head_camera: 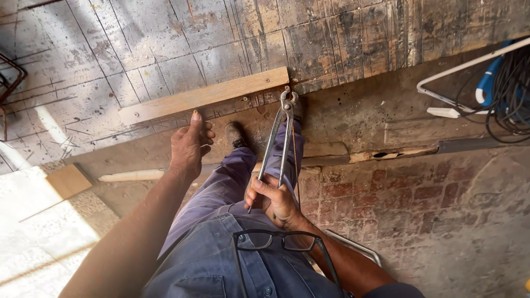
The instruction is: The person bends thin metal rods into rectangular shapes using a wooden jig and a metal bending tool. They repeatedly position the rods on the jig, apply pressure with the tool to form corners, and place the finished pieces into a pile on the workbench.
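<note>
Now | left hand (189, 144) open by pale wooden strip (204, 95) | right hand (274, 200) clamped on long steel pincers (280, 132)

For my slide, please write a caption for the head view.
Right hand grips long pincers at a wooden strip's end; left hand steadies it.

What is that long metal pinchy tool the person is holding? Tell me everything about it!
The pincers look like bare grey steel, worn and a bit dull, with two long thin handles and a small rounded head. The right hand grips the handle ends, which stand slightly apart. The head points away from the person, and its jaws meet at the end of the pale wooden strip lying on the scuffed board.
</note>
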